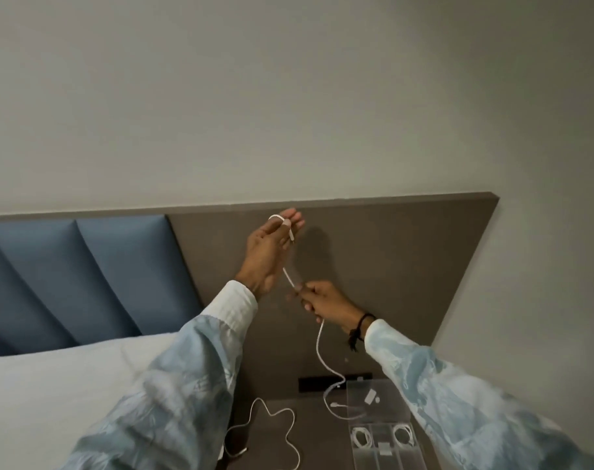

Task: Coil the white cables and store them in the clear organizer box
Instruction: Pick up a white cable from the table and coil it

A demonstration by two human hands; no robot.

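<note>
White cable (319, 337) runs between both hands, raised in front of the brown headboard panel (390, 266). Left hand (266, 256) is held upright, fingers straight and close together, thumb pinning the cable's plug end against them — a small loop shows over the fingertips. Right hand (317, 296), lower and to the right, is closed around the same cable; a dark wristband (360, 329) sits on that wrist. Below the right hand the cable hangs down and ends in a loose curl at the far edge of the clear organizer box (383, 432), on the dark bedside surface (322, 442). The box's near compartments hold two coiled white cables (361, 437) — one left, one right. A second loose white cable (282, 422) lies in a wavy line on the surface, left of the box. White bedding (51, 395) and blue padded panels (85, 273) fill the left side.
</note>
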